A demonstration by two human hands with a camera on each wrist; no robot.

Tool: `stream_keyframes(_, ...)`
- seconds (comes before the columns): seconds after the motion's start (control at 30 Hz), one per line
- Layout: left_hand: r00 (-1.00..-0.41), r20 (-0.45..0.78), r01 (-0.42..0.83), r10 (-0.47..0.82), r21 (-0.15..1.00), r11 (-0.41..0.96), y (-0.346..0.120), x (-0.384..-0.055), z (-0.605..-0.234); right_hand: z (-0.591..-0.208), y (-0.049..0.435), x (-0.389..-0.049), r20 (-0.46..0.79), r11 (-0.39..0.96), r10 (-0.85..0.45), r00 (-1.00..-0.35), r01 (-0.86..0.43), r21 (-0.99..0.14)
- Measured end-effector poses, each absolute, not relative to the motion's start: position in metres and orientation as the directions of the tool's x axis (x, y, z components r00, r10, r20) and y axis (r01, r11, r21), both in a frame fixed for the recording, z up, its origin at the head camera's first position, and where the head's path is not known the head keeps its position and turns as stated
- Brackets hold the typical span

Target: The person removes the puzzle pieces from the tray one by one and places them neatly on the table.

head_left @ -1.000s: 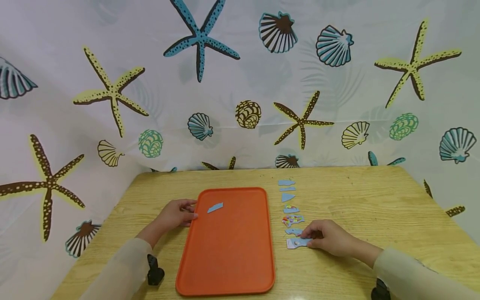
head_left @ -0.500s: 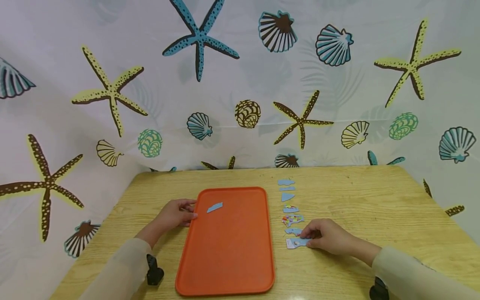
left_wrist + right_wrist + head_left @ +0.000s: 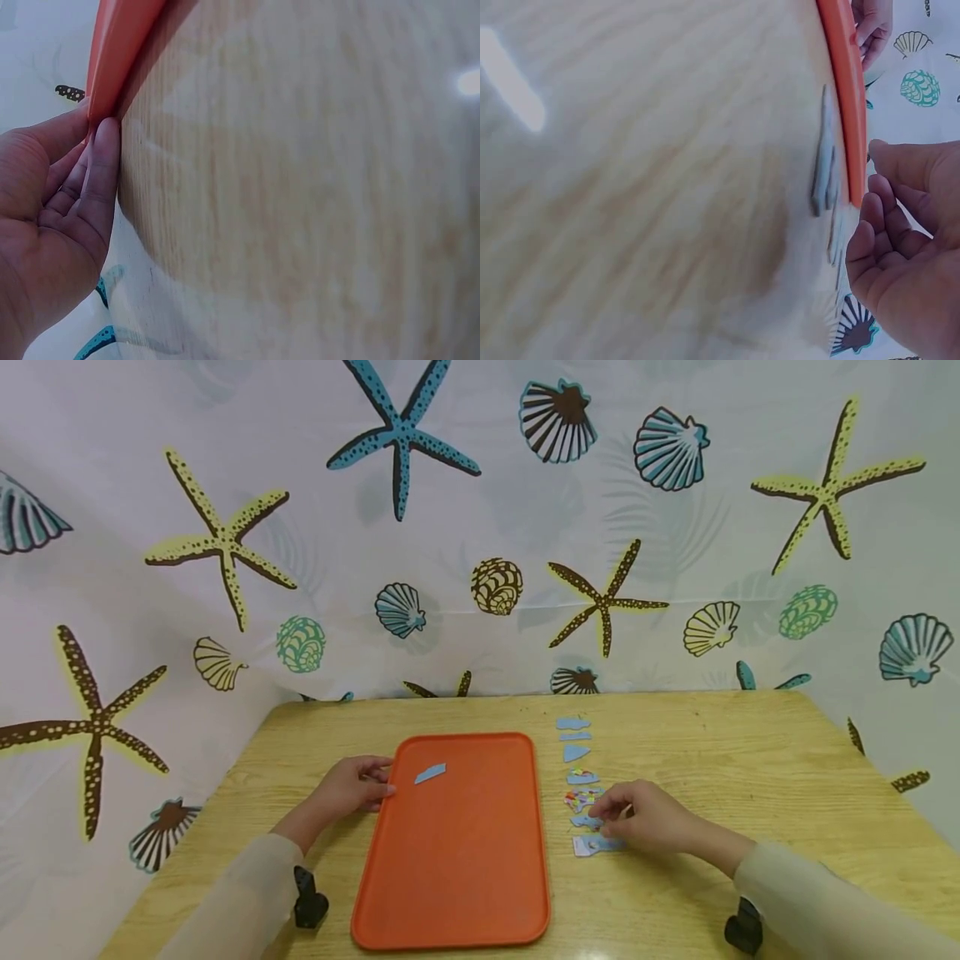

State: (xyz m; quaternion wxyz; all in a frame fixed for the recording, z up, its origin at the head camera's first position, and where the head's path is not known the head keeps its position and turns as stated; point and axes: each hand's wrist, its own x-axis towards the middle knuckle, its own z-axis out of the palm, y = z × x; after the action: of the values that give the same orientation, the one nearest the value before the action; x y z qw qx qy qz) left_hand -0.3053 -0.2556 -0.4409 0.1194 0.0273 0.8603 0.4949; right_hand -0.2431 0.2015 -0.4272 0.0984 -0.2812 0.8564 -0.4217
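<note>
An orange tray (image 3: 457,860) lies on the table, one pale blue puzzle piece (image 3: 431,773) near its far left corner. My left hand (image 3: 351,789) pinches the tray's left rim between thumb and fingers, as the left wrist view also shows. To the right of the tray, several flat puzzle pieces form a column. Above the near end of that column is my right hand (image 3: 648,818), fingers loosely bent and holding nothing. Under or beside its fingertips are a small blue piece (image 3: 582,822) and a longer blue piece (image 3: 592,846), both partly covered. A multicoloured piece (image 3: 579,799) lies just beyond.
More blue pieces continue the column away from me, including a triangular piece (image 3: 576,753) and a wavy-edged piece (image 3: 573,724). Behind the wooden table (image 3: 712,735) hangs a white cloth (image 3: 450,652) printed with starfish and shells.
My right hand has let go of the longer blue piece nearest me and risen slightly, shifting away from me and left. That piece stays in place. My left hand has not moved.
</note>
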Motion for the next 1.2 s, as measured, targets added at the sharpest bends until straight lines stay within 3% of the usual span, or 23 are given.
stream_keyframes(0.53,-0.969,-0.186,-0.080,0.162,0.857,0.508,-0.254,-0.306,-0.440,-0.417,0.146,-0.270,0.073,0.379,-0.627,-0.775,-0.385,-0.842)
stream_keyframes(1.2,-0.970,-0.158,-0.051,0.187,0.877,0.478,-0.255,-0.304,-0.441,-0.412,0.052,-0.314,-0.012,0.409,-0.650,-0.760,-0.337,-0.848)
